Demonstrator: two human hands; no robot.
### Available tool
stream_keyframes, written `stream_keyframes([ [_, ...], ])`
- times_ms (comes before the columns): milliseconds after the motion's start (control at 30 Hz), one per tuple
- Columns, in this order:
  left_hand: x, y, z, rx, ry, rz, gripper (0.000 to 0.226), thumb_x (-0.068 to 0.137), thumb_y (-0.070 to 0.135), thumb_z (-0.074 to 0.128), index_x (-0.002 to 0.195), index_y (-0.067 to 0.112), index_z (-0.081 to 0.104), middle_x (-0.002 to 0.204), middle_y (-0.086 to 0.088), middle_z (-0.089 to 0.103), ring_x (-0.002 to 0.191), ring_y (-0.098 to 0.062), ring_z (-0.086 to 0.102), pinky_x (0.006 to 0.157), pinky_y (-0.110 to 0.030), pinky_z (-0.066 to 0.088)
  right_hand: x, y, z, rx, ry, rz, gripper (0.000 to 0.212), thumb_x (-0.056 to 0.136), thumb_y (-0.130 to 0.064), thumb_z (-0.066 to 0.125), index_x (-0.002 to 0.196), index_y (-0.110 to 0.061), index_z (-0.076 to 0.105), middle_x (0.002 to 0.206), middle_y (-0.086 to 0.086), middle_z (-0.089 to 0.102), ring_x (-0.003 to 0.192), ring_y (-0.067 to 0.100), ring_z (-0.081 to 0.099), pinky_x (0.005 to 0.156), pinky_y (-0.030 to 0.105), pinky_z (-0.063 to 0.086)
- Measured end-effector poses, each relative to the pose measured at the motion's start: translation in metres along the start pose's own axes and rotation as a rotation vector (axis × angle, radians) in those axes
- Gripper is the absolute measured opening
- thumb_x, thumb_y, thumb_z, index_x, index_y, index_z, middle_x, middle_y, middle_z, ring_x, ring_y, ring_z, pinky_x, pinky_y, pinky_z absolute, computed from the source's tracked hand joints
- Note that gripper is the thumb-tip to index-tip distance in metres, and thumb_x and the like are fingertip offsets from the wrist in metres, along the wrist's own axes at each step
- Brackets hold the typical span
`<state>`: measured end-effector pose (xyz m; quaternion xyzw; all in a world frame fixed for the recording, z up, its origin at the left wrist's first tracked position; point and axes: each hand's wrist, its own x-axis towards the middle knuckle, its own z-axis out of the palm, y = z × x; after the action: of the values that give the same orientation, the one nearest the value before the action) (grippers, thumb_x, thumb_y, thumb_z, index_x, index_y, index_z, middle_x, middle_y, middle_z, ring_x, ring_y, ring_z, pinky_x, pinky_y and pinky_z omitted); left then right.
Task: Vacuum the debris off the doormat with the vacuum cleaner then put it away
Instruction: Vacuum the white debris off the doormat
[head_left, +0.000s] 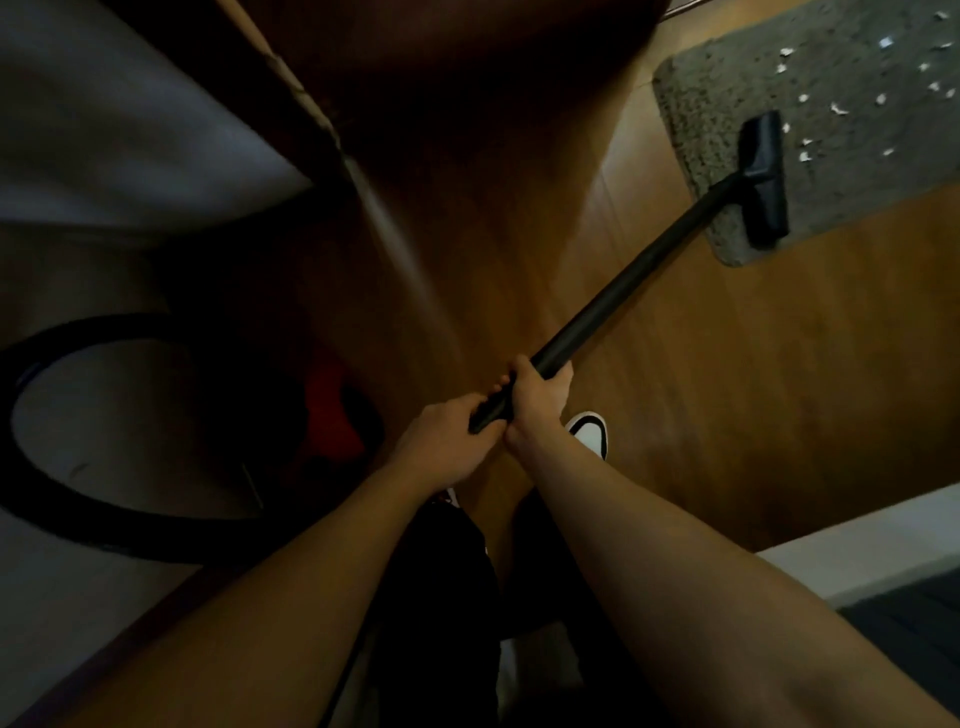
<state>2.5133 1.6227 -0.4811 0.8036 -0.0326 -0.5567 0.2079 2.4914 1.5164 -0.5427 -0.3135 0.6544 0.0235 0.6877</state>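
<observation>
Vacuum wand (623, 280) gripped by both hands.
The left hand (447, 441) is curled round the near end, the right hand (535, 400) just ahead; the wand slants forward-right to the floor head (763, 182), set on the doormat (857, 176), with white debris (836, 109) lying beyond it.

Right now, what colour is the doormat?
Speckled grey-green doormat, clearest in the head view.
</observation>
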Motion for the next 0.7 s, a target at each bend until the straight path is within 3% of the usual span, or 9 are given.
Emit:
stream_keyframes([
  [100, 0.003, -0.023, 0.006, -0.148, -0.021, 0.011, 0.033, 0.098, 0.050, 0.048, 0.120, 0.028, 0.061, 0.100, 0.004, 0.068, 0.085, -0.018, 0.069, 0.082, -0.040, 0.056, 0.006, 0.017, -0.003, -0.072, 0.080, -0.074, 0.046, 0.095, 0.001, 0.056, 0.135, -0.018, 0.043, 0.076, 0.007, 0.055, 0.045, 0.010, 0.052, 0.046, 0.026, 0.048],
  [167, 0.003, -0.049, 0.008, -0.138, 0.027, 0.003, 0.033, 0.100, 0.048, 0.044, 0.114, 0.025, 0.064, 0.099, 0.003, 0.067, 0.091, -0.018, 0.065, 0.083, -0.039, 0.054, 0.012, 0.028, -0.003, -0.100, 0.115, -0.092, 0.049, 0.095, -0.001, 0.057, 0.138, -0.021, 0.043, 0.078, 0.007, 0.056, 0.046, 0.010, 0.052, 0.047, 0.026, 0.049],
  [333, 0.003, -0.137, 0.019, -0.121, 0.249, -0.144, 0.022, 0.101, 0.033, 0.044, 0.089, 0.026, 0.061, 0.090, 0.001, 0.065, 0.086, -0.021, 0.063, 0.068, -0.032, 0.048, 0.036, 0.062, 0.001, -0.147, 0.179, -0.153, 0.061, 0.096, -0.005, 0.059, 0.148, -0.029, 0.038, 0.086, 0.009, 0.060, 0.051, 0.014, 0.055, 0.053, 0.028, 0.052],
  [400, 0.009, -0.167, 0.027, -0.119, 0.323, -0.220, 0.019, 0.099, 0.028, 0.046, 0.106, 0.022, 0.063, 0.103, -0.003, 0.066, 0.097, -0.025, 0.063, 0.076, -0.036, 0.051, 0.047, 0.075, 0.000, -0.159, 0.199, -0.176, 0.060, 0.096, -0.005, 0.059, 0.147, -0.028, 0.039, 0.085, 0.007, 0.060, 0.050, 0.013, 0.054, 0.051, 0.027, 0.051],
  [500, 0.022, -0.196, 0.043, -0.200, 0.376, -0.396, 0.047, 0.097, 0.026, 0.051, 0.143, 0.015, 0.044, 0.140, -0.009, 0.049, 0.122, -0.031, 0.053, 0.096, -0.044, 0.047, 0.061, 0.092, -0.005, -0.169, 0.220, -0.207, 0.056, 0.095, -0.004, 0.058, 0.144, -0.024, 0.042, 0.082, 0.005, 0.060, 0.048, 0.011, 0.054, 0.049, 0.026, 0.049],
  [600, 0.039, -0.214, 0.062, -0.390, 0.402, -0.606, 0.062, 0.098, 0.027, 0.055, 0.152, 0.011, 0.030, 0.152, -0.014, 0.033, 0.132, -0.037, 0.044, 0.102, -0.047, 0.042, 0.069, 0.106, -0.011, -0.213, 0.247, -0.251, 0.054, 0.095, -0.004, 0.058, 0.144, -0.022, 0.044, 0.080, 0.005, 0.060, 0.046, 0.009, 0.055, 0.046, 0.024, 0.050],
  [700, 0.057, -0.234, 0.080, -0.538, 0.382, -0.724, 0.066, 0.095, 0.032, 0.056, 0.150, 0.009, 0.030, 0.152, -0.019, 0.033, 0.132, -0.041, 0.042, 0.108, -0.054, 0.040, 0.079, 0.117, -0.021, -0.270, 0.280, -0.301, 0.056, 0.093, -0.005, 0.059, 0.144, -0.021, 0.045, 0.081, 0.004, 0.060, 0.048, 0.009, 0.056, 0.046, 0.024, 0.051],
])
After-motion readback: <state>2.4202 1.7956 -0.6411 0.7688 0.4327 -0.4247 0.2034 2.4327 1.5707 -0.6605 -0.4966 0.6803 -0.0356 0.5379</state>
